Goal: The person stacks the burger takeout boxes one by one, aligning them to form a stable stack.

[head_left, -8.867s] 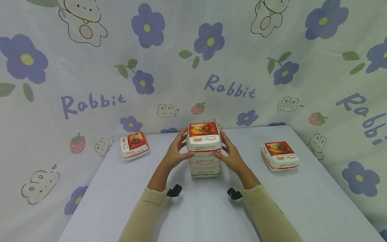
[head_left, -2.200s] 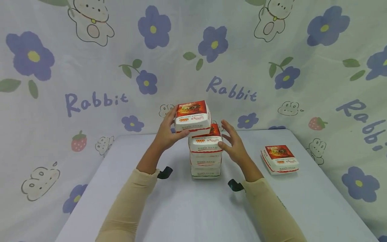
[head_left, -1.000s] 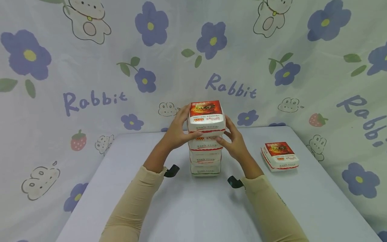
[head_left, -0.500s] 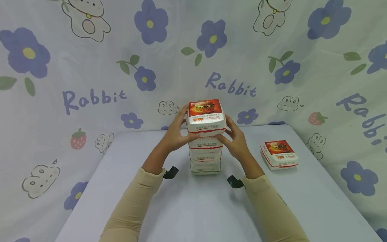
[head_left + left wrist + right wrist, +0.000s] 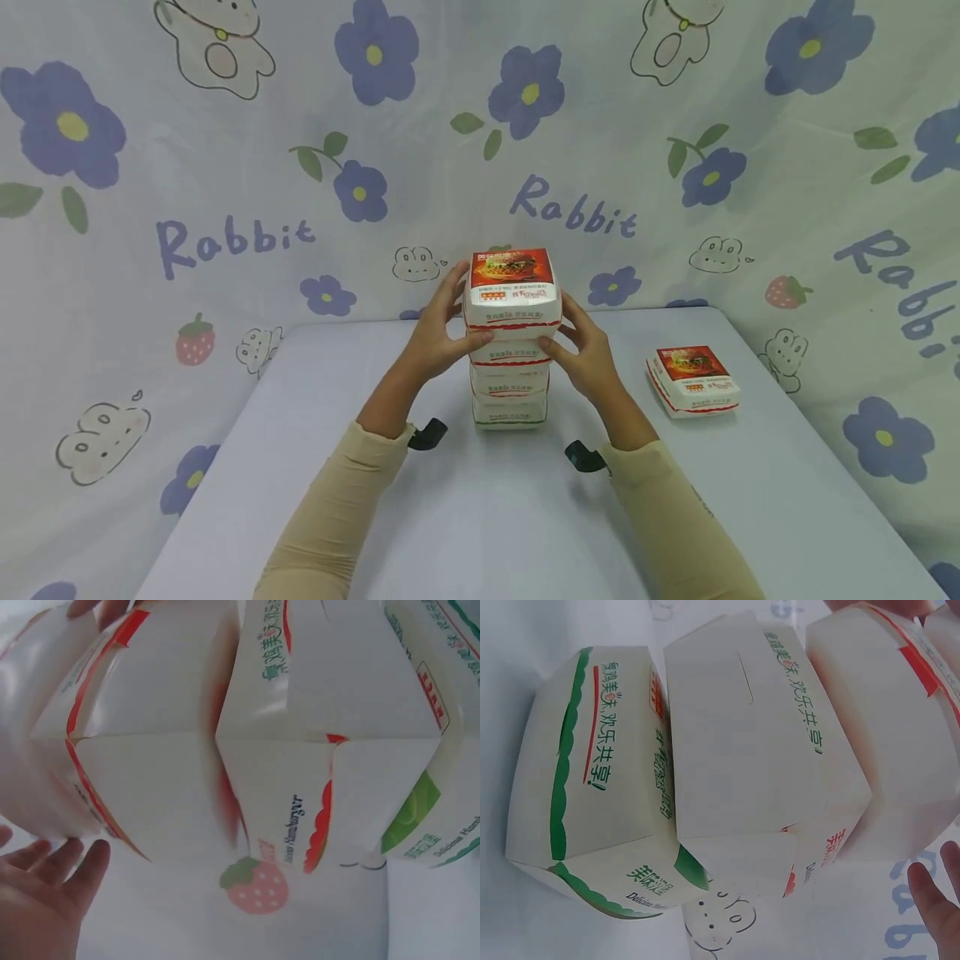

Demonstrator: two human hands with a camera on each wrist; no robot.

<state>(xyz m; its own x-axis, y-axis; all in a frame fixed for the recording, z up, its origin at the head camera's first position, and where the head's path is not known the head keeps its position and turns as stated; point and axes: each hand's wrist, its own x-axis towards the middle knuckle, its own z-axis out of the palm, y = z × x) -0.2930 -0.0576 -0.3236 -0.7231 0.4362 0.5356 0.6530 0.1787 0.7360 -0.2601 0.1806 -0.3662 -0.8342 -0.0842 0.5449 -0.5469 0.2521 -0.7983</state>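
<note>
A white burger box [image 5: 513, 302] with a red burger picture on its lid tops an upright stack of several burger boxes [image 5: 510, 385] at the table's middle. My left hand [image 5: 431, 337] grips its left side, thumb at the front lower edge and fingers round the far left side. From the right, my right hand [image 5: 590, 357] holds the same box, its thumb near the seam with the box below. The wrist views show the stack's sides up close: a green-trimmed bottom box [image 5: 592, 787] and red-trimmed boxes above. Some fingertips are hidden behind the top box.
One more burger box [image 5: 692, 381] lies on the white table [image 5: 480, 517], right of the stack. A patterned cloth [image 5: 450, 167] with flowers and rabbits hangs behind the table. Black wrist pieces [image 5: 429, 434] jut inward from both sleeves.
The box formerly at the table's left was raised in the left hand and set atop the stack. My right hand joined it there. During the last half second, both hands barely moved.
</note>
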